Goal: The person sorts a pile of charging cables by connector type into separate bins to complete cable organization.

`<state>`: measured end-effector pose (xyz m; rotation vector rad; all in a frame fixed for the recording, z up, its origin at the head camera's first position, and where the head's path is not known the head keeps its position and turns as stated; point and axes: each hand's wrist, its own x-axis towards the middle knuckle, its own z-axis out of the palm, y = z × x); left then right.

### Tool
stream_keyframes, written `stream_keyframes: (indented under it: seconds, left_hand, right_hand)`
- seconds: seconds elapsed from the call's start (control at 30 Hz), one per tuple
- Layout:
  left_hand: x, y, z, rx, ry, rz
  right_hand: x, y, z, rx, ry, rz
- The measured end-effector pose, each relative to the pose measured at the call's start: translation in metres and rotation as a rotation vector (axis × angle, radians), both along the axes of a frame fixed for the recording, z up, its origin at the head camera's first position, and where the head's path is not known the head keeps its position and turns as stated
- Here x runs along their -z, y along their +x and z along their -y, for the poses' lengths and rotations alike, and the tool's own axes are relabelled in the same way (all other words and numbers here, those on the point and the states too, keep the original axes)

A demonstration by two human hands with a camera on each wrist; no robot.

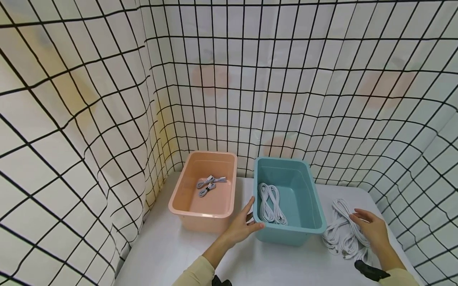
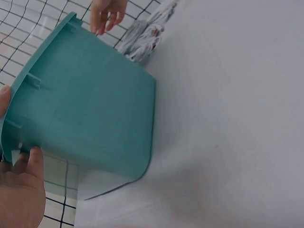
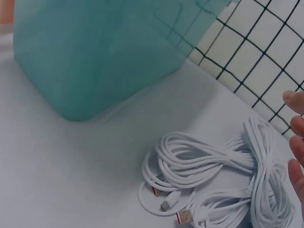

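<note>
My left hand (image 1: 239, 228) holds the near left corner of a teal plastic bin (image 1: 293, 235), thumb on the front rim and fingers along the left side. Inside that bin lie bundled white cables (image 1: 270, 204), against its left wall. My right hand (image 1: 372, 228) hovers with loosely bent fingers over a pile of coiled white USB cables (image 1: 345, 234) at the right of the table. Nothing shows between its fingers in the right wrist view, where the coiled cables (image 3: 204, 164) have their metal plugs visible.
To the left stands a peach bin (image 1: 207, 223) holding several small grey cable bundles (image 1: 207, 186). Black wire grid (image 1: 272, 71) backed by white sheeting encloses the white table (image 1: 157, 246) at the back and sides. A narrow gap separates the two bins.
</note>
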<state>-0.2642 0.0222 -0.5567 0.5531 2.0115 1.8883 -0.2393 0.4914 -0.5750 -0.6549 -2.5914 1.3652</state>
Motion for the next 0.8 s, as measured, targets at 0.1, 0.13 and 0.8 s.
stream_keyframes:
  seconds: [0.1,0.13,0.8]
  left_hand:
    - [0.0,0.0,0.0,0.009,0.002,-0.004]
    - [0.0,0.0,0.0,0.01,0.004,-0.004]
    - [0.004,-0.002,0.001,0.001,0.009,0.01]
  right_hand:
    - [0.006,0.001,-0.004,0.019,0.005,0.014]
    - [0.008,0.001,-0.005,0.028,0.009,0.018]
    - [0.044,0.007,-0.027,0.033,0.127,0.128]
